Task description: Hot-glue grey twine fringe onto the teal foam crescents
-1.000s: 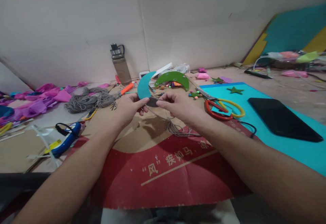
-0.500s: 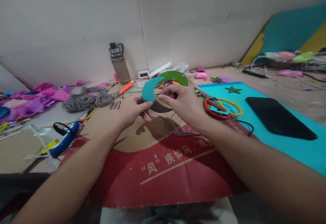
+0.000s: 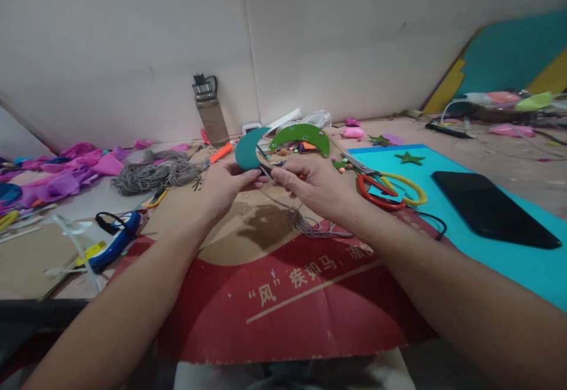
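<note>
A teal crescent-shaped cutout (image 3: 248, 149) stands tilted above the cardboard, its lower edge pinched between the thumb and fingers of my left hand (image 3: 230, 184). My right hand (image 3: 312, 183) is closed at the crescent's lower right, thumb against fingers, on a dark narrow part that looks like the crescent's shaded tip. A thin grey cord (image 3: 312, 224) lies loosely coiled below my right hand, and one strand runs up toward my fingers. Whether that strand is tied to the cutout is hidden. Behind the hands lies a green crescent (image 3: 303, 135) with small dots.
Red-handled and yellow-handled scissors (image 3: 381, 190) rest right of my right hand, near a black phone (image 3: 491, 208) and a green star (image 3: 410, 158) on a blue sheet (image 3: 469, 272). A grey cord bundle (image 3: 155, 174), blue glue gun (image 3: 117, 239) and water bottle (image 3: 210, 112) stand left.
The crescent has shifted left and turned, showing less of its dark lower part. My right hand has moved down to its lower end, uncovering more of the green crescent.
</note>
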Demonstrator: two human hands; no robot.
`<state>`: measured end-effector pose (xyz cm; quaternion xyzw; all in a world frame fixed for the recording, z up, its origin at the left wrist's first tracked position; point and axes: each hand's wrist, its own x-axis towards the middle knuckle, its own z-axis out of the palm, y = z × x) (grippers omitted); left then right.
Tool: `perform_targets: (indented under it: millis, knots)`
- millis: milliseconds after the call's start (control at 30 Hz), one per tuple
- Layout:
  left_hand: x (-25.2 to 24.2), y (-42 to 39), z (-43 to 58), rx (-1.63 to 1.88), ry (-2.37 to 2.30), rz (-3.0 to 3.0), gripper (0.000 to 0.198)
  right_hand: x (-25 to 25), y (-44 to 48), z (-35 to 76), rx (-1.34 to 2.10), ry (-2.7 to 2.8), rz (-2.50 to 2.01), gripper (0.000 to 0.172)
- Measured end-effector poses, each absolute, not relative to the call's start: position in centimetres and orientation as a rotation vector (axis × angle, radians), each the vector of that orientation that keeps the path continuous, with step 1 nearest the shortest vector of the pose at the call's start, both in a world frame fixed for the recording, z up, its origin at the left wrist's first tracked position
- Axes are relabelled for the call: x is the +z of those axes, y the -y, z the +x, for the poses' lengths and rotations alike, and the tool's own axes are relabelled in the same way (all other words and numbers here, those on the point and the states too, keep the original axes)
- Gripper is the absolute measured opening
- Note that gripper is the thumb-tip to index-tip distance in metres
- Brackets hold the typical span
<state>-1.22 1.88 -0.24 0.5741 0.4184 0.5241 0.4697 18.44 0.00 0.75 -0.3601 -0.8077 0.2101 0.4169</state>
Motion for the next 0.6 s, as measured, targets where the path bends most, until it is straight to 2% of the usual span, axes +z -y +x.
perform_targets:
  millis: [100,300,500,600]
  knots:
    - [-0.3,-2.0,-1.4,1.307,-1.042,1.372,0.024,1.2,-0.4,19.3,0.549,1.945,-0.965,0.059]
    - [-0.3,-2.5,-1.9,1.376,-1.080,1.331,0.024,1.1,-3.5,21.8,0.298,1.728,-1.417,0.036]
    - [-0.2,-2.7,-2.2,1.410,-1.079,1.340,0.024,-1.9,-5.6,21.6,0.339,2.029,-1.928,0.051]
    - [-0.3,-2.7,-2.1,1.414,-1.053,1.333,0.022,-3.9,-6.5,20.9,0.375,1.994,-1.931,0.045]
